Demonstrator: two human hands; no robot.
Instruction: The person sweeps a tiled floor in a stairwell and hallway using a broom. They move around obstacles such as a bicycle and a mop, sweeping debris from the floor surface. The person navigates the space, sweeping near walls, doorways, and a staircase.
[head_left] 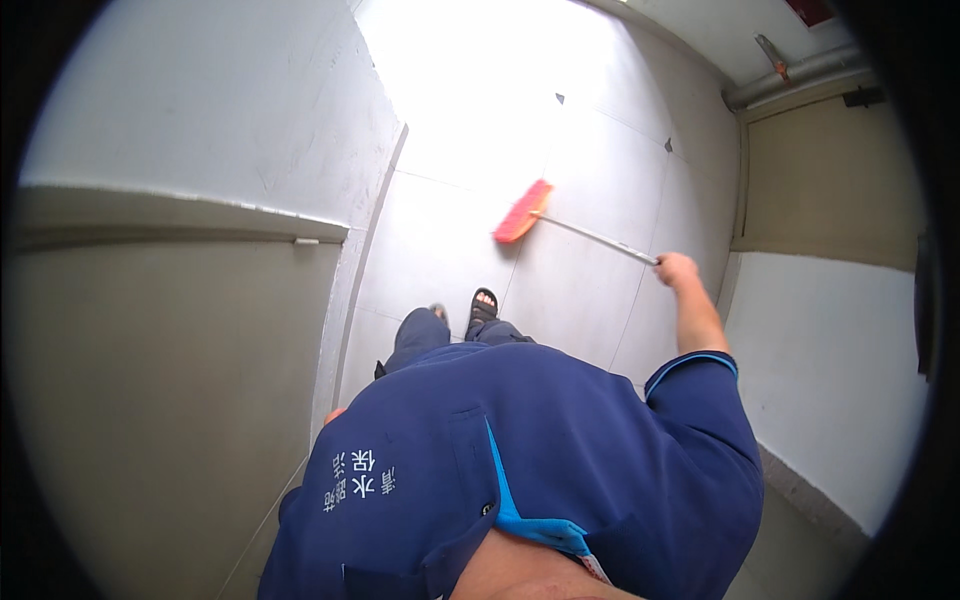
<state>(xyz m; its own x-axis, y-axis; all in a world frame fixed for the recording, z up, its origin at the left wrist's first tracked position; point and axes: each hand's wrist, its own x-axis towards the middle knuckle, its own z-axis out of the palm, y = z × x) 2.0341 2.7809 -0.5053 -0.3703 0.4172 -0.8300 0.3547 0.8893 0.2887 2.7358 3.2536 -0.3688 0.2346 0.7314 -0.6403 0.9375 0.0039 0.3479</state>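
Red broom head (pixel 520 214) well left of right fingers (pixel 669 265) gripping handle (pixel 598 238).

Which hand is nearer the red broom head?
Right. The right hand grips the broom handle, to the right of the red broom head. The left hand, mostly hidden by the navy shirt, is farther, lower left.
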